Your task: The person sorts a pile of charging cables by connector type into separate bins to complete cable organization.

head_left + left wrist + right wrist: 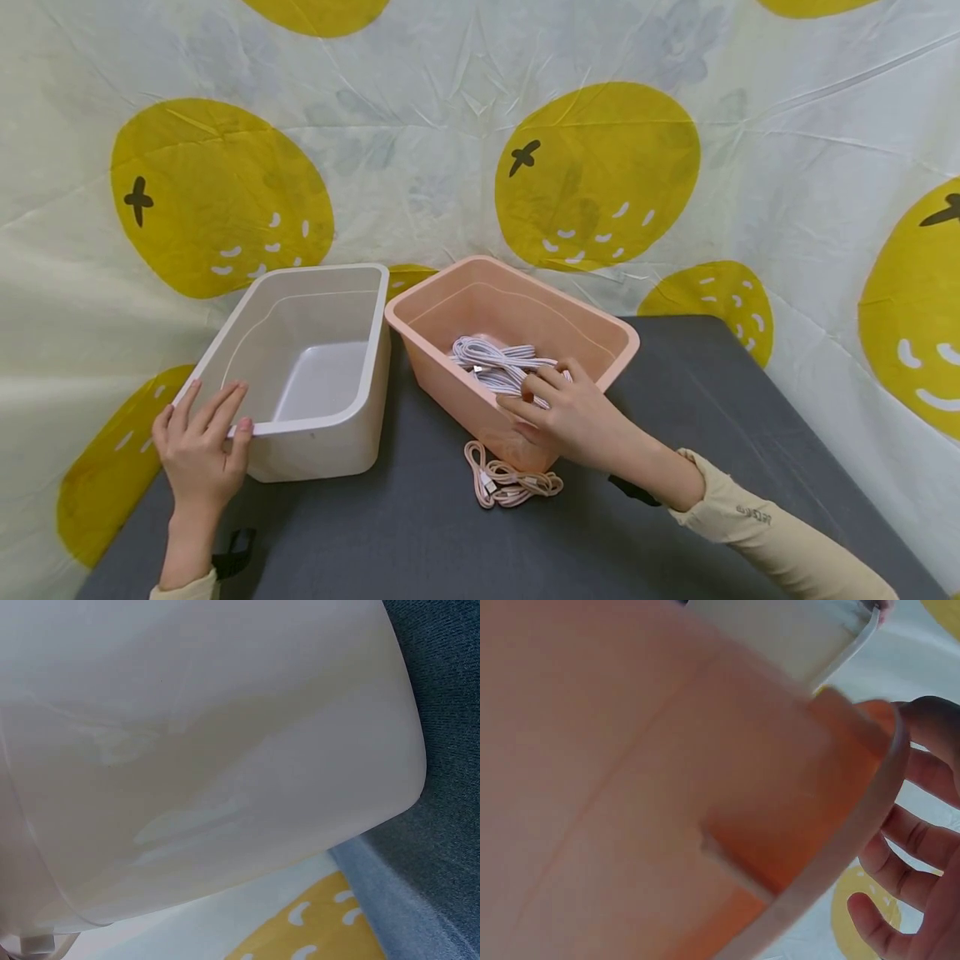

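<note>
A white plastic bin [315,421] stands on the left in the head view. My left hand [198,454] rests on its near left corner, fingers spread over the rim and thumb at the front edge. The left wrist view shows the bin's outer wall [225,750]. To the right is a pink bin [450,387] with bundled white cables [495,358] inside. My right hand [577,421] grips its near rim, fingers bent over the edge and thumb against the outer wall. The right wrist view shows these fingers [907,877] beside the rim [832,855].
A coiled pink cable [513,487] lies on the dark tabletop [390,542] in front of the pink bin. The two bins stand side by side with their rims close together. Behind the table hangs a pale cloth [420,167] printed with yellow fruit.
</note>
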The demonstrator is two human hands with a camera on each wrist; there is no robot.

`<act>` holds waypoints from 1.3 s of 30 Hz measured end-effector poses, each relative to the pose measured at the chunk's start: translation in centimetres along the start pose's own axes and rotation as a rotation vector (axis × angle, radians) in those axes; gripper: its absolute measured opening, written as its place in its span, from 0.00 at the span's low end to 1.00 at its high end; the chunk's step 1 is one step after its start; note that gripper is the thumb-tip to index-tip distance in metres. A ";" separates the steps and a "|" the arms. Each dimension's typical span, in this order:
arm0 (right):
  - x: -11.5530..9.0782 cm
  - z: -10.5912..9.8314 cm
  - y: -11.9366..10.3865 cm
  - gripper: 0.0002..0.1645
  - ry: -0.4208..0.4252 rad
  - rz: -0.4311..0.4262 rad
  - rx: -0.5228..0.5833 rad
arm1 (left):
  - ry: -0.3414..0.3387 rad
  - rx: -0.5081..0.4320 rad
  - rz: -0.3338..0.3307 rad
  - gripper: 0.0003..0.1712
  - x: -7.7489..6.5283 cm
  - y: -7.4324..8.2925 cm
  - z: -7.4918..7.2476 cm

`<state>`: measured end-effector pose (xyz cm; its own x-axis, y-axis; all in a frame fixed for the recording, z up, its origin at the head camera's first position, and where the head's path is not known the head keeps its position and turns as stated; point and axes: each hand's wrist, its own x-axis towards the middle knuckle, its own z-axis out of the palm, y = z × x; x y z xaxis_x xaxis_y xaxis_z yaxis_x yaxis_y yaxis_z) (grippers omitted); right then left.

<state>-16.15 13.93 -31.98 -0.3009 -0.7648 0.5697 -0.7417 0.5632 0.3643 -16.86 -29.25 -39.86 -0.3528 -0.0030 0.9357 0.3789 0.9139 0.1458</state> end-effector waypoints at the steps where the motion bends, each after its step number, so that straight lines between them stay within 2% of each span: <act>1: -0.1 0.0 -0.2 0.21 0.012 0.000 0.007 | 0.000 0.000 0.000 0.31 0.0 0.0 0.0; 6: -0.7 0.0 -1.1 0.21 0.024 -0.008 0.045 | -0.010 0.000 -0.003 0.31 0.2 0.1 0.0; 11: -1.0 0.0 -2.2 0.13 0.008 -0.011 0.013 | -0.021 0.004 -0.007 0.31 0.1 0.1 -0.1; 19: -1.8 0.5 -4.5 0.20 0.013 -0.053 0.011 | -0.023 0.002 -0.009 0.31 0.1 0.1 0.0; 28: -2.6 2.5 -6.7 0.29 -0.003 -0.107 -0.044 | -0.014 0.008 -0.001 0.31 0.2 0.0 0.0; 30: -2.9 3.0 -7.1 0.28 -0.019 -0.117 -0.026 | -0.011 0.008 0.001 0.31 0.2 0.0 -0.1; 35: -3.6 4.3 -7.5 0.12 -0.127 -0.102 0.032 | -0.013 0.013 -0.002 0.31 0.1 0.0 -0.1; 39: -3.9 5.3 -7.5 0.23 -0.214 -0.067 0.063 | -0.014 0.010 -0.005 0.31 0.1 0.0 0.0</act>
<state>-12.58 11.05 -40.88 -0.3648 -0.8524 0.3745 -0.7983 0.4934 0.3453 -16.86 -29.28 -39.80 -0.3665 -0.0015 0.9304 0.3690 0.9177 0.1468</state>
